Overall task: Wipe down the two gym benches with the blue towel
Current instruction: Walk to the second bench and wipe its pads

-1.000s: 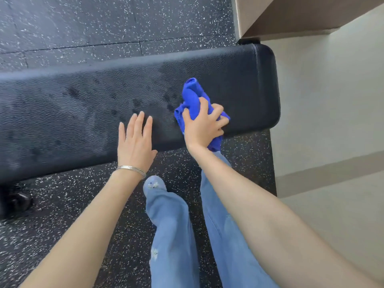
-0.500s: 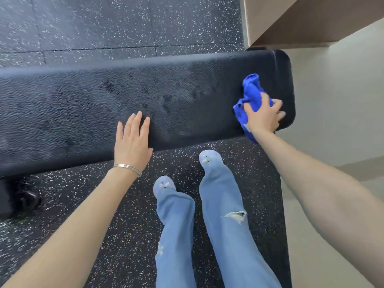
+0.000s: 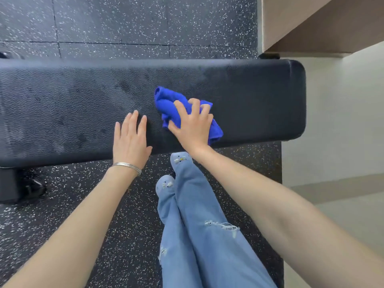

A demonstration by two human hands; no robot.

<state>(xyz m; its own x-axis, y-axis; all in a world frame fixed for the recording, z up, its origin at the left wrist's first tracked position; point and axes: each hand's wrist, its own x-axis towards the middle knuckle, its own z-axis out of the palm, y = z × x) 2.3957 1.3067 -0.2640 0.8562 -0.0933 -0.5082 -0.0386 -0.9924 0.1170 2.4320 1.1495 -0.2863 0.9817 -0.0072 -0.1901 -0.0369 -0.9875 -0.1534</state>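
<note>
A black padded gym bench (image 3: 62, 104) runs across the view from the left edge to its rounded right end. Damp dark patches show on its left part. My right hand (image 3: 193, 127) presses a bunched blue towel (image 3: 166, 102) onto the pad near the front edge, right of centre. My left hand (image 3: 129, 140) lies flat, fingers apart, on the bench's front edge just left of the towel, a silver bangle on the wrist. Only one bench is in view.
Black speckled rubber flooring (image 3: 124, 19) surrounds the bench. A black bench foot (image 3: 12, 183) stands at the lower left. A pale floor (image 3: 336, 132) and a beige wall base (image 3: 295, 23) lie to the right. My legs in blue jeans (image 3: 197, 225) stand close to the bench.
My right hand swept the towel out to the bench's right end, then back left toward the middle. My left hand stayed flat on the front edge.
</note>
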